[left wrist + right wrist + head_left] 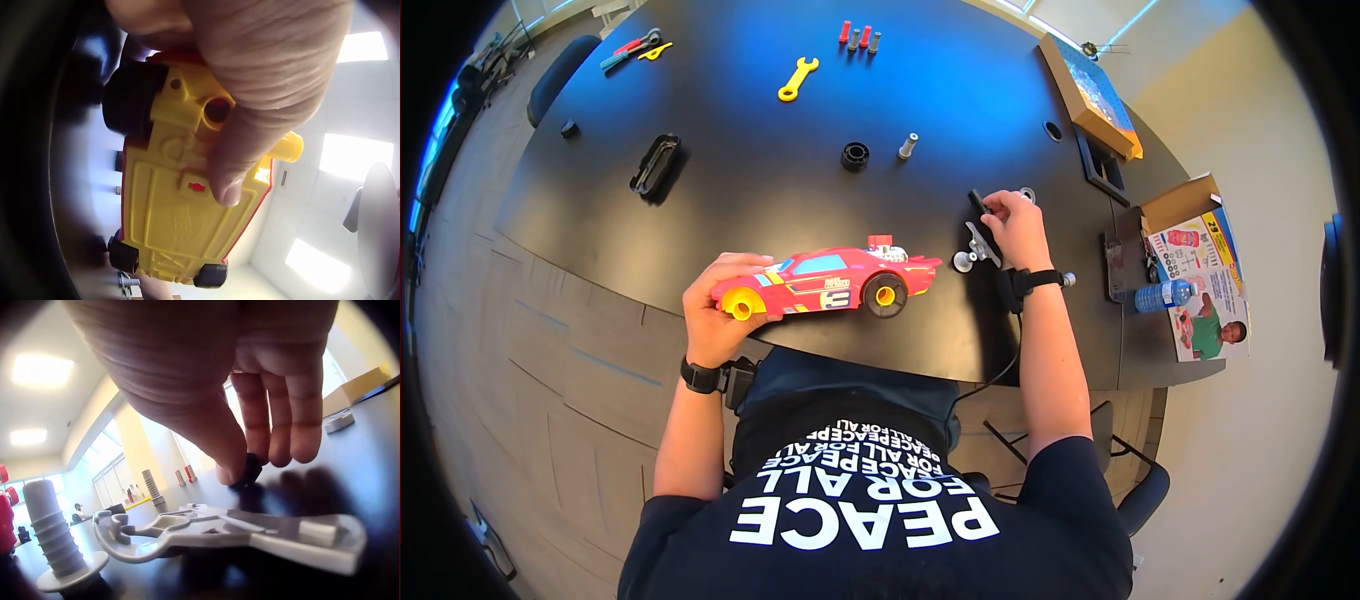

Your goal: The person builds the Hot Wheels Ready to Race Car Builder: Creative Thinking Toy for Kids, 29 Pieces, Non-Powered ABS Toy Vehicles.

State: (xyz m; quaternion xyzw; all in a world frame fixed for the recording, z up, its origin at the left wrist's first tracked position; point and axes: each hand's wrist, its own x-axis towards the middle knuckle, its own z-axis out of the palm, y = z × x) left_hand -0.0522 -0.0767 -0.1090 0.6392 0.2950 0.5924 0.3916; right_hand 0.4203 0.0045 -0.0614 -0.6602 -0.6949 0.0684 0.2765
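Observation:
My left hand (708,322) grips one end of a red toy car (825,285), side-on above the table edge. A bare yellow hub (742,303) shows beside the fingers; a black wheel (885,295) sits at the other end. In the left wrist view my thumb lies on the car's yellow underside (178,209). On the right, my right hand (1020,235) pinches a small black piece (979,202), also seen between thumb and fingertip (251,470) in the right wrist view. Below that hand lie a grey plastic tool (300,540) and an upright grey threaded bolt (55,531).
A black ring (855,156) and a grey bolt (908,146) stand mid-table. Farther back are a yellow wrench (798,80) and several red and grey bolts. A black case (656,166) lies left; boxes and a water bottle (1165,295) are on the right.

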